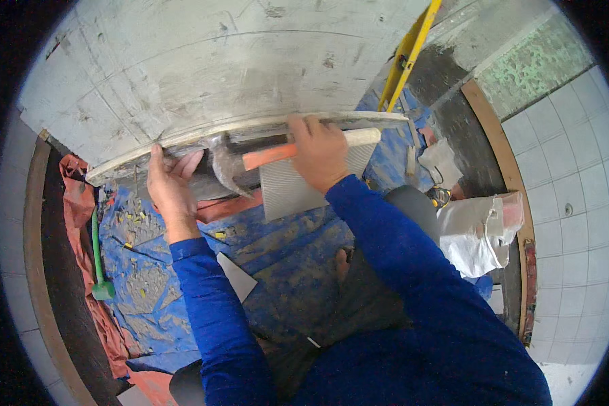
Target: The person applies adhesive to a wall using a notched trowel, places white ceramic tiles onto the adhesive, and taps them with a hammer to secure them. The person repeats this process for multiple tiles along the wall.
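Observation:
My right hand (318, 152) is wrapped round the handle of a claw hammer (271, 155), orange near the head and cream at the butt. The metal head (227, 166) is slightly blurred, its claw pointing down toward me. A long pale strip (250, 124), seemingly wood, runs along the lower edge of a grey wall surface (230, 74). Left of the hammer head, my left hand (172, 189) is closed at this strip, thumb tip against its edge and fingers curled below. Whether a nail sits there cannot be made out. Behind the handle leans a finely ribbed pale grey panel (294, 189).
Mortar-smeared blue sheeting (304, 271) covers the floor, with red sheeting (81, 196) on the left. A green mallet (103, 287) lies there. A yellow spirit level (409, 54) leans at back right. To the right are a tape measure (440, 197) and a white bag (477, 233).

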Available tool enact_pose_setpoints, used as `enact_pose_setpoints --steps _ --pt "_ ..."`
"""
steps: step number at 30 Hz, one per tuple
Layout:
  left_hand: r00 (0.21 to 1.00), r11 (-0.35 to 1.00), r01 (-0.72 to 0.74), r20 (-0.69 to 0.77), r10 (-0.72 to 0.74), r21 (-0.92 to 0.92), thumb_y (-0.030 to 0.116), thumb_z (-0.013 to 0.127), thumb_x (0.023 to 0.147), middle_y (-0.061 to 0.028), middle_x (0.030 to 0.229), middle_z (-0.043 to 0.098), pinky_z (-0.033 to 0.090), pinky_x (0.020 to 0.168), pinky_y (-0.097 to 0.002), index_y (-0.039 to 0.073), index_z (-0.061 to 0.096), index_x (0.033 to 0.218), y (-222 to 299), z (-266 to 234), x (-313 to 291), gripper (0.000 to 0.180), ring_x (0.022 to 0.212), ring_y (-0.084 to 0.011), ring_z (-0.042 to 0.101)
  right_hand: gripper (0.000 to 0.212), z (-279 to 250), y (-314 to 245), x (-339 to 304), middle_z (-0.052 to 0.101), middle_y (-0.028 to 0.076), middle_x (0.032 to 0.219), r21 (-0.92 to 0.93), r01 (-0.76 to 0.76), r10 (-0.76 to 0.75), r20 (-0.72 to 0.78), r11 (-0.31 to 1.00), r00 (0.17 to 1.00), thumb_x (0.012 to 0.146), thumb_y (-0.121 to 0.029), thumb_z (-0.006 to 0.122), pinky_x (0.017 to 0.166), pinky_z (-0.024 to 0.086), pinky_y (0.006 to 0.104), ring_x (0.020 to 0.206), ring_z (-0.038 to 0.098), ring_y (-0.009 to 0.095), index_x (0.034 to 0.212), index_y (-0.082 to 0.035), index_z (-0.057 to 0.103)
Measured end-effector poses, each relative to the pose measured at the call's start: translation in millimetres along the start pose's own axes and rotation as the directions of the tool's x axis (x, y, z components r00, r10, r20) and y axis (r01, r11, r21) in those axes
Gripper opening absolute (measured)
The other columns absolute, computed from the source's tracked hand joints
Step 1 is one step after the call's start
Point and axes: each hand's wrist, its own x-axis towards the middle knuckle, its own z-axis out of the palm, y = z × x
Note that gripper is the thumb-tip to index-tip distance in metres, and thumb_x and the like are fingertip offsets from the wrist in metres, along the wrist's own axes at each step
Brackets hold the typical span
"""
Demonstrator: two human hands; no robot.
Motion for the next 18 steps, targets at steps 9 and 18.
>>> enact_pose_setpoints --steps 9,18 --pt "0.999 0.999 -0.036 -0.013 0.036 0.005 0.035 0.059 0.105 -0.0239 0.110 0.058 0.066 0.086 -0.0508 -0.013 0.046 0.131 7 10 0 0.056 0.096 -0.0399 0.070 0.045 -8 10 9 0.064 0.008 0.097 0.048 0.023 -0.018 -0.095 0.999 0.995 0.072 -0.013 0.079 0.071 0.052 0.0423 0.078 0.065 0.031 0.115 -0.010 0.065" --pt "0.997 0.997 -0.072 -0.019 0.073 0.041 0.037 0.056 0.106 -0.0275 0.115 0.062 0.065 0.088 -0.0492 -0.014 0.050 0.129 3 12 -8 0.056 0.101 -0.0395 0.072 0.050 -12 12 6 0.062 0.007 0.094 0.028 0.037 -0.032 -0.149 0.999 0.988 0.065 -0.012 0.081 0.067 0.052 0.0425 0.076 0.063 0.032 0.113 -0.011 0.068"
